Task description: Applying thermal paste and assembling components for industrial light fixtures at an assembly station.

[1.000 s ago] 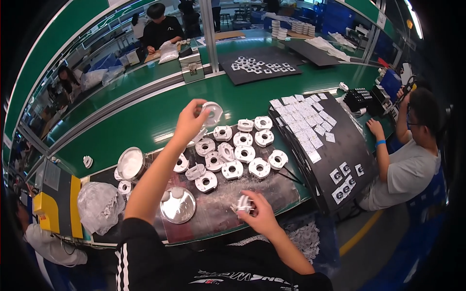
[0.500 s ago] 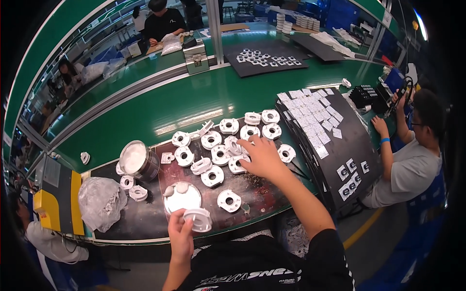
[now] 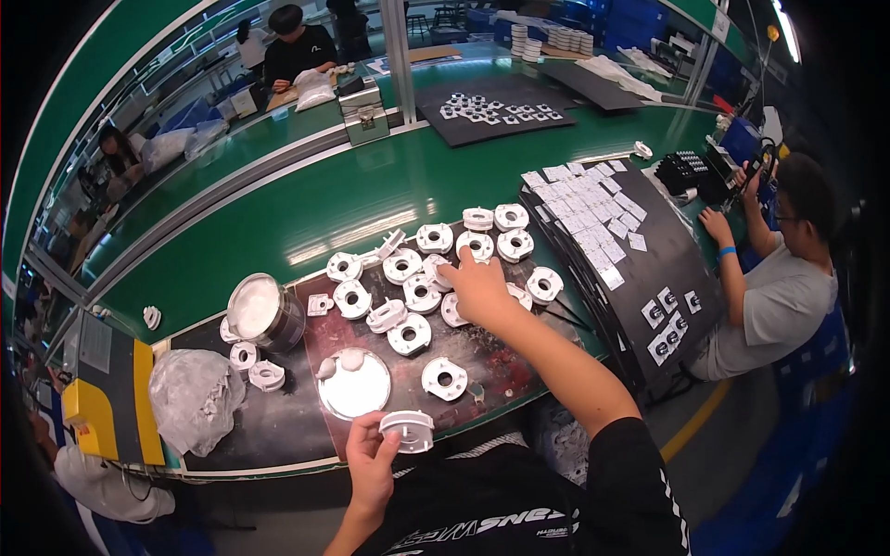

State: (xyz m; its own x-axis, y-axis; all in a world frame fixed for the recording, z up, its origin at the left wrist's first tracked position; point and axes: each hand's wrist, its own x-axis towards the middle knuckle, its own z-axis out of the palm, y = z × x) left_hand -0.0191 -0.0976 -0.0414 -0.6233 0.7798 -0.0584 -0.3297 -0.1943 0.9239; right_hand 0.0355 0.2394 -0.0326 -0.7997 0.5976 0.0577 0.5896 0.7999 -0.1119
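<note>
My left hand (image 3: 371, 456) holds a white round plastic part (image 3: 408, 430) at the near edge of the dark work mat (image 3: 278, 422). My right hand (image 3: 477, 285) reaches out over a cluster of several similar white ring-shaped parts (image 3: 422, 295) in the middle of the mat, its fingers resting on one of them (image 3: 438, 270). A flat round metal dish (image 3: 354, 384) with white paste lies just beyond my left hand. One loose ring part (image 3: 445, 378) lies between the two hands.
A metal tin (image 3: 264, 310) stands left of the parts, with a crumpled plastic bag (image 3: 195, 397) and a yellow device (image 3: 104, 387) further left. A black tray with small white pieces (image 3: 616, 246) lies on the right, where a seated person (image 3: 774, 278) works. A green conveyor (image 3: 306, 199) runs behind.
My left arm pulled back from the far parts to the near edge and now holds a white part. My right hand moved from the near edge out onto the cluster.
</note>
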